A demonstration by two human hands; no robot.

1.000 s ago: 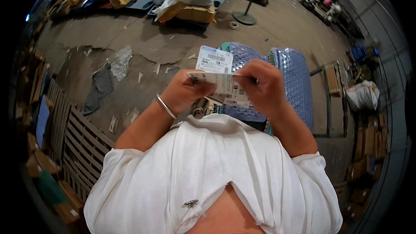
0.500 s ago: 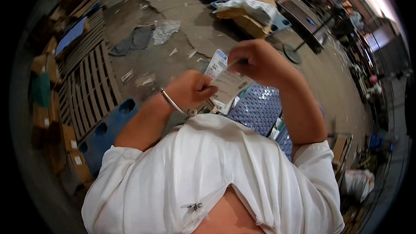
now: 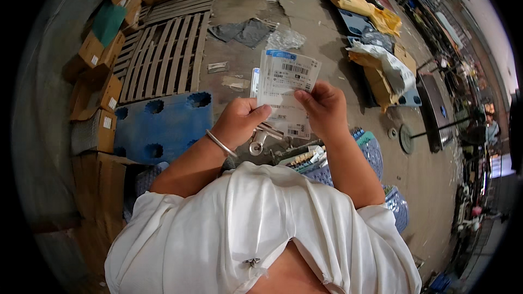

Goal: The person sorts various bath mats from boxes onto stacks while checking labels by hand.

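A small sheaf of printed shipping labels (image 3: 283, 87) stands upright in front of my chest, gripped from both sides. My left hand (image 3: 238, 122) pinches its lower left edge, thumb on the front. On the right edge, my right hand (image 3: 324, 110) presses its thumb against the printed face, fingers behind. A shiny metal clip (image 3: 261, 137) with a round hole shows just below my left hand; whether that hand holds it I cannot tell. Another white label with a blue strip (image 3: 255, 83) peeks out behind the sheaf's left side.
Past my left forearm lie a blue plastic pallet (image 3: 169, 128) and wooden pallets (image 3: 163, 54), bordered by cardboard boxes (image 3: 101, 98). Wrapped parcels (image 3: 376, 68) rest on pallets at the far right, near a round-based stand (image 3: 406, 139). Purple-blue textured bundles (image 3: 372, 158) sit beside my right forearm.
My right hand has come down from above the labels to their right edge. The labels are now raised and face me squarely. The view has swung rightward.
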